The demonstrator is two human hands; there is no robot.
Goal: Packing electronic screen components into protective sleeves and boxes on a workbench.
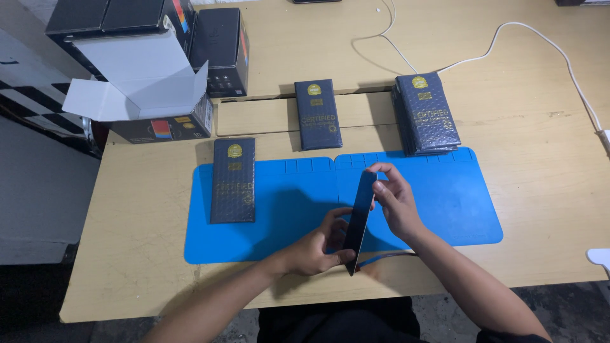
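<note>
While both hands meet just below the middle of the frame, they hold a thin, dark, flat panel point(358, 219) between them, turned almost edge-on to the camera so it reads as a long narrow black strip. It stands nearly upright, leaning slightly, its top end higher and to the right, its bottom corner lower and to the left. The left hand point(318, 244) comes in from the lower left and is closed on the panel's lower end, fingers curled against its near face. The right hand point(394, 200) comes in from the lower right and pinches the upper end, fingertips on the top edge, thumb behind.

Under the hands lies a bright blue mat point(286, 209) on a pale wooden table point(540, 190); the panel hovers above the mat's lower middle. On the mat's left part lies a dark padded pouch point(233, 181) with gold print. A second pouch point(317, 114) lies above the mat at centre, and a stack of pouches point(426, 114) sits at upper right, overlapping the mat's top edge. An open box with white flaps point(136, 89) and black boxes point(219, 51) fill the upper left. A white cable point(540, 41) runs across the upper right.
</note>
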